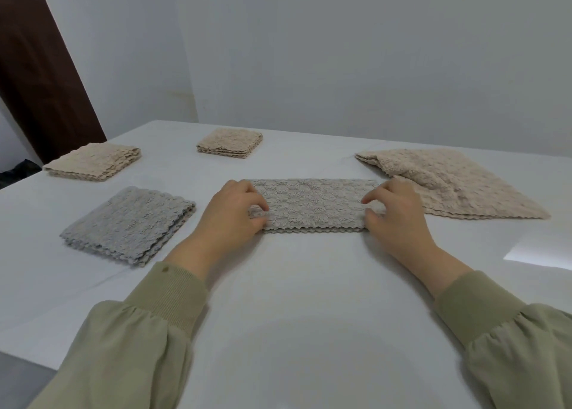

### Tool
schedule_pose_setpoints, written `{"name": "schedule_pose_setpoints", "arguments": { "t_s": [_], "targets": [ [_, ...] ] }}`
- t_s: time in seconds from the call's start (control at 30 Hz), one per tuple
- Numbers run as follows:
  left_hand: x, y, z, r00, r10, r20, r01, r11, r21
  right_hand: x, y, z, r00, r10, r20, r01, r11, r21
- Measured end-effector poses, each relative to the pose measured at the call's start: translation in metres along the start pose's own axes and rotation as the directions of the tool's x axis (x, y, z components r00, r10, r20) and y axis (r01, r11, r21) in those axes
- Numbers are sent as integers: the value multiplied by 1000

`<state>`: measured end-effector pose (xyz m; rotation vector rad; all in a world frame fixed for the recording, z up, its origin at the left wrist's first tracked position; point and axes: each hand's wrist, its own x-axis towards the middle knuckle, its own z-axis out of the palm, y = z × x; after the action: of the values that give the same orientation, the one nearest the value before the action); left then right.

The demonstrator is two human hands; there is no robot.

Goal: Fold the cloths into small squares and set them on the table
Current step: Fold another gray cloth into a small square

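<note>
Table room is shared by five cloths: one loose beige cloth kept right, judged awaiting folding; one grey strip centred for halving; one grey square and two beige squares set aside left, finished. The strip's ends are pinched by curled fingers of left hand and right hand.

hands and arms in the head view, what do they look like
Both arms wear loose, sage-green long sleeves: left sleeve, right sleeve. Each gathers into a ribbed cuff of the same green at the wrist. The left cuff carries a small brownish spot. The left hand and right hand are bare: no gloves, rings or watch show.
</note>
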<state>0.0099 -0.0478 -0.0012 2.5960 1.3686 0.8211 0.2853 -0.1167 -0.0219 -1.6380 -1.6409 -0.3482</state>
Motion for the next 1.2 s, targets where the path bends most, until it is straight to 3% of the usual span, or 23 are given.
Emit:
{"name": "schedule_pose_setpoints", "arguments": {
  "t_s": [0.2, 0.73, 0.83, 0.9, 1.0, 1.1, 1.2],
  "targets": [
    [7, 24, 22, 978, 205, 50, -205, 979, -11, -3, -27, 20, 964, -147, 222, 144, 989, 28],
    [7, 22, 22, 963, 159, 220, -165, 986, 9, -2, -29, 12, 934, -159, 319, 190, 979, -70],
    [5, 25, 20, 977, 109, 181, -102, 994, -49, -3, -30, 13, 934, -180, 310, 218, 972, -92],
    [9, 28, 19, 999, 23, 46, -17, 990, -138, 3, -29, 13, 952, -127, 279, 158, 983, -91],
    [27, 32, 27, 984, -43, -175, 32, 997, -64, 22, -33, 19, 986, 39, 165, -30, 998, -54],
    [43, 37, 41, 983, -92, -156, 99, 994, 42, 36, -46, 33, 971, 159, 180, -157, 987, -23],
    [52, 38, 51, 990, -137, -34, 141, 978, 154, 43, -59, 50, 949, 168, 265, -180, 983, 20]
  ]
}}
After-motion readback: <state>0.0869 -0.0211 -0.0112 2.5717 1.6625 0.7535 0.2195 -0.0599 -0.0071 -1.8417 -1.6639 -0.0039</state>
